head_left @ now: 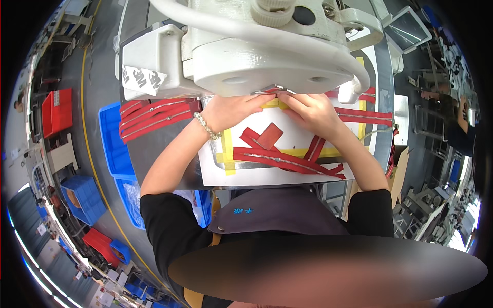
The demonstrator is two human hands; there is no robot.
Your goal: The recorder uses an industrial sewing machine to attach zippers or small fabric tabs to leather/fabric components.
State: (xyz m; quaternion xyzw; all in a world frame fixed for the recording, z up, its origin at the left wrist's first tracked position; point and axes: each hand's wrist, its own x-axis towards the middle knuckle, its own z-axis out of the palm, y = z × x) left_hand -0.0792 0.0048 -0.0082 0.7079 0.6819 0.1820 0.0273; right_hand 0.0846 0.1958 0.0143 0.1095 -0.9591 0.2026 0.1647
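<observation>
Under the head of a white machine, probably an industrial sewing machine, my two hands meet at a small strip of red zipper tape. My left hand comes from the left, its fingers together with their tips at the strip. My right hand reaches in from the right, fingers bent and pressed close to the same spot. The machine head partly hides the fingertips. Nearer me, a red zipper with a metal slider lies slanted across a white board edged with yellow tape. Beside it rests a red fabric square.
Several red zippers pile up left of my left wrist; another zipper stretches out right of my right hand. Blue bins stand off the table's left edge. A cardboard box is at the right. Another person is at the far right.
</observation>
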